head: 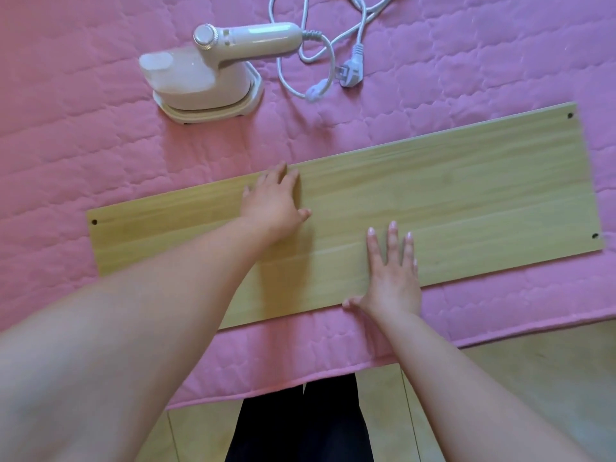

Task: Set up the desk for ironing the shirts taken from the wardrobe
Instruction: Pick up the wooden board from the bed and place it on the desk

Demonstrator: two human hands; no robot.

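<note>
Both hands, left point(273, 201) and right point(391, 271), lie flat, open, on board point(466, 195) (pink quilt point(83, 128) beneath).

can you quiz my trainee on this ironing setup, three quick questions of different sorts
1. True or false: both hands lie flat on the wooden board.
2. The plug of the iron is: A) in a socket, B) loose on the pink quilted cover, C) under the board.
3. Fill in: the iron stands ____ the board, on the far side from the person.

Key
1. True: left hand and right hand are both palm down, fingers open, gripping nothing.
2. B
3. off (beside, not on it)
</note>
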